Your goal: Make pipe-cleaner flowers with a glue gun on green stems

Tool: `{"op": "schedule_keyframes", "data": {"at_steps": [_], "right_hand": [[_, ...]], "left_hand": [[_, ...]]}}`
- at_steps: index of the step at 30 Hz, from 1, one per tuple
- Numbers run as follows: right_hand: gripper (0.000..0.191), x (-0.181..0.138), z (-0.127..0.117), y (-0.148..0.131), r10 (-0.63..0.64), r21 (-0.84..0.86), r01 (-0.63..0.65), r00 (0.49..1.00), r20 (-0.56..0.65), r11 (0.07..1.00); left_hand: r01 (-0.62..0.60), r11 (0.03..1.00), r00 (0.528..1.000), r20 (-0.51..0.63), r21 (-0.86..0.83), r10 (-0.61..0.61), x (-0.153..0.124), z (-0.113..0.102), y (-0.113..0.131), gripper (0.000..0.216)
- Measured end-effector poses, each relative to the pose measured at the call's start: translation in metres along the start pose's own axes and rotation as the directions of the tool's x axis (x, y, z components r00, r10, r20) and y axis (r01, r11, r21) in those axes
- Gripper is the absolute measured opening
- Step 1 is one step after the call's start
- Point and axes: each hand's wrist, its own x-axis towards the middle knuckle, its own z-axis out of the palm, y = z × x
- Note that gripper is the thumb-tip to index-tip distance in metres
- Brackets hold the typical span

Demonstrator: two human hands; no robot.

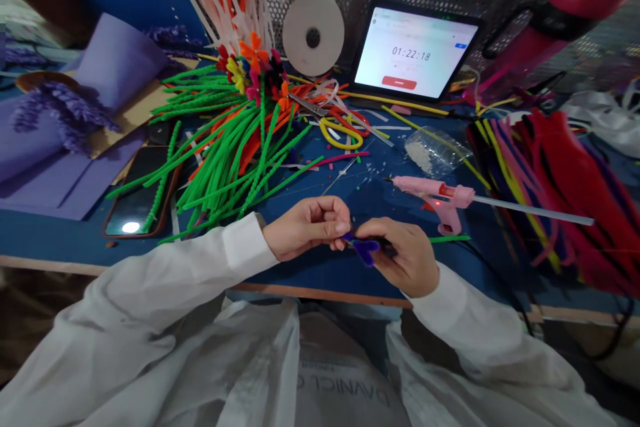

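Note:
Close to the table's front edge, my left hand (pixel 313 227) pinches one end of a small purple pipe-cleaner flower (pixel 367 251) between thumb and fingertips. Opposite it, my right hand (pixel 403 253) is closed around the other side of the same piece, with its looped petals showing between the hands. A green pipe cleaner (pixel 450 238) juts out to the right from behind my right hand; whether I hold it cannot be made out. Just beyond my right hand, a pink glue gun (pixel 435 192) with a clear glue stick (pixel 535 210) rests on the table, its red light lit.
Green pipe-cleaner stems (pixel 220 173) with colourful flowers (pixel 255 67) lie at centre-left. Yellow-handled scissors (pixel 343 133), a tablet timer (pixel 415 50) and a white spool (pixel 313 33) are behind. A phone (pixel 135 193) is left; coloured pipe-cleaner bundles (pixel 575 187) are right.

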Motion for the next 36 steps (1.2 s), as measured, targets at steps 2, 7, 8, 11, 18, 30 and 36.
{"op": "schedule_keyframes", "data": {"at_steps": [2, 7, 8, 11, 18, 30, 36], "right_hand": [[0.015, -0.0001, -0.0001, -0.0001, 0.0, -0.009, 0.0, 1.0, 0.002, 1.0], [0.016, -0.0013, 0.0006, 0.0001, 0.012, -0.043, -0.012, 1.0, 0.001, 0.999], [0.015, -0.0016, 0.0009, 0.0001, 0.017, -0.049, -0.017, 1.0, -0.006, 0.999], [0.01, -0.0022, 0.0018, 0.0002, 0.022, -0.055, -0.023, 1.0, -0.022, 0.998], [0.007, -0.0025, 0.002, -0.0002, 0.028, -0.025, -0.028, 0.999, -0.02, 0.999], [0.008, -0.0027, 0.0026, -0.0002, 0.014, -0.048, -0.015, 1.0, -0.021, 0.999], [0.008, -0.0032, 0.0039, -0.0006, 0.003, -0.052, -0.004, 1.0, -0.026, 0.999]], "left_hand": [[0.009, 1.0, 1.0, -0.008, 0.003, -0.009, 0.0001, 0.0006, -0.0001, 0.028], [0.016, 1.0, 1.0, -0.025, -0.007, -0.016, 0.0, 0.0027, -0.0001, 0.028], [0.013, 1.0, 0.999, -0.03, -0.015, -0.014, -0.0001, 0.0031, -0.0001, 0.028], [0.006, 1.0, 0.999, -0.035, -0.031, -0.007, -0.0003, 0.004, -0.0005, 0.029], [0.007, 1.0, 0.999, -0.043, -0.026, -0.008, -0.0004, 0.0035, -0.0024, 0.029], [0.014, 1.0, 0.999, -0.038, -0.02, -0.014, -0.0002, 0.0037, -0.002, 0.029], [-0.021, 1.0, 1.0, -0.016, 0.018, 0.021, 0.0006, 0.0036, -0.0019, 0.027]]}}
